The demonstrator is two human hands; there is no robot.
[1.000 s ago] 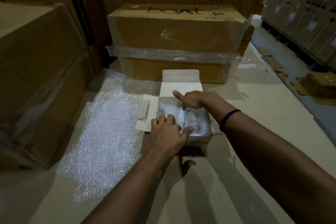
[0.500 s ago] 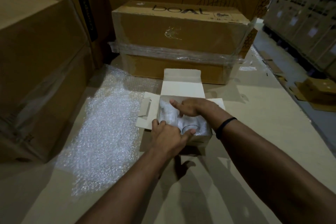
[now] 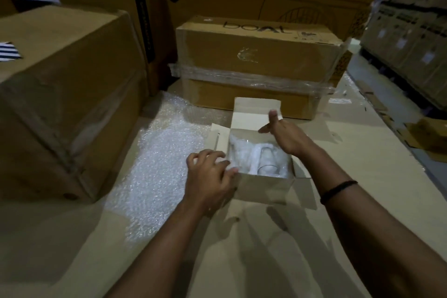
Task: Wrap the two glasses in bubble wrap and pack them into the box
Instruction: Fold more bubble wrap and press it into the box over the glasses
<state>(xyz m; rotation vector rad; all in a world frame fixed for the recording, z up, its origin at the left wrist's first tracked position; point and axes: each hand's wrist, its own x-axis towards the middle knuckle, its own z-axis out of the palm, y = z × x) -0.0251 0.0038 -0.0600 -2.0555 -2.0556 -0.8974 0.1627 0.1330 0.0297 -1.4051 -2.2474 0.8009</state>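
Cartons wall in a cardboard-topped desk (image 3: 362,176); spare bubble wrap (image 3: 157,164) lies at 9 o'clock of the box (image 3: 263,186). Both wrapped glasses (image 3: 258,157) lie inside, long axes running 12 to 6, one rim facing 6. Left hand (image 3: 210,176), grip curled on the near-left corner, braces it. Right hand (image 3: 287,138), grip released, fingers spread, hovers at the lid flap (image 3: 256,113). Likely closing: tuck stray wrap below the rim first.

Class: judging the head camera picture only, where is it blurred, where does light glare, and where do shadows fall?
Head view: dim overall; the right hand is motion-blurred at its fingertips; the bubble wrap sheet glints brightly; forearm shadows fall on the cardboard surface; wide-angle bending curves the edges.
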